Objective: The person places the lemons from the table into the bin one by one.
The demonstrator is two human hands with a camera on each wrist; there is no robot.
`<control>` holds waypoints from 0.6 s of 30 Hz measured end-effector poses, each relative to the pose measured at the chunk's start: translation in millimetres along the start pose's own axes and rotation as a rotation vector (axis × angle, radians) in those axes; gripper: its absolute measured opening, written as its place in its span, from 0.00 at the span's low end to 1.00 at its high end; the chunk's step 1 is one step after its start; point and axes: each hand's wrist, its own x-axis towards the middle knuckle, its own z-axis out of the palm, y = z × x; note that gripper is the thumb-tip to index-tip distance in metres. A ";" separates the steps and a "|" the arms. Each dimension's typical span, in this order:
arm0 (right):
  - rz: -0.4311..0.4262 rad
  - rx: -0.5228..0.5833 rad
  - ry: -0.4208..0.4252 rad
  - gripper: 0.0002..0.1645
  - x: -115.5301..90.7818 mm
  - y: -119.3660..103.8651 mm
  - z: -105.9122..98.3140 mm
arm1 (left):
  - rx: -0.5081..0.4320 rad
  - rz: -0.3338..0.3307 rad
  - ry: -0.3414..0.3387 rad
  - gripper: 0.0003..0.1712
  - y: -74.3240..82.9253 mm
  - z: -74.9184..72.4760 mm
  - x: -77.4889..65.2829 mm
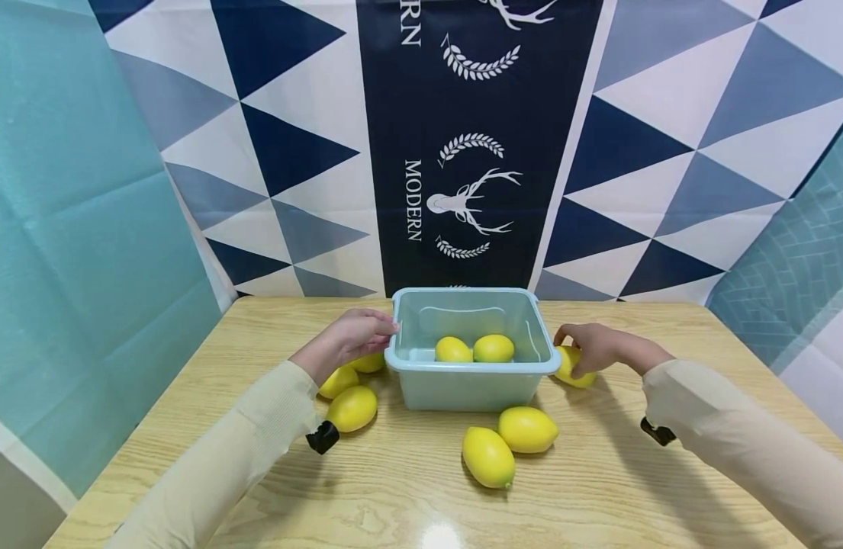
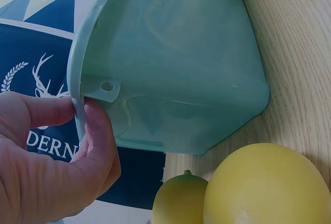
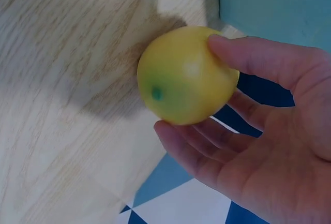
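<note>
A pale blue plastic bin (image 1: pixel 469 389) stands on the table with two lemons (image 1: pixel 493 348) inside. My left hand (image 1: pixel 352 335) pinches its left rim; in the left wrist view the thumb and fingers (image 2: pixel 101 136) clasp the rim (image 2: pixel 77 74) from both sides. Just right of the bin, my right hand (image 1: pixel 603 347) grips a lemon (image 3: pixel 181 79), thumb on one side and fingers on the other. That lemon looks low over the wood, and whether it touches the table I cannot tell.
Left of the bin, several lemons (image 1: pixel 352 409) lie near my left wrist, one partly hidden by the hand. Two more lemons (image 1: pixel 488 457) touch each other in front of the bin. Behind the wooden table (image 1: pixel 407 480) hangs a patterned cloth (image 1: pixel 311 152).
</note>
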 end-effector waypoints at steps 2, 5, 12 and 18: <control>-0.009 0.004 0.005 0.34 1.7 0.6 1.5 | -0.009 -0.002 0.000 0.21 -0.1 -0.1 1.1; -0.024 0.007 0.020 0.34 3.3 1.7 3.8 | -0.017 -0.002 0.000 0.21 -0.2 -0.5 2.2; -0.107 -0.032 0.097 0.30 8.4 6.9 10.3 | -0.017 -0.006 0.006 0.20 0.0 -0.4 3.4; -0.141 -0.062 0.080 0.27 10.5 8.9 9.6 | -0.015 -0.007 0.007 0.20 -0.2 -0.1 2.7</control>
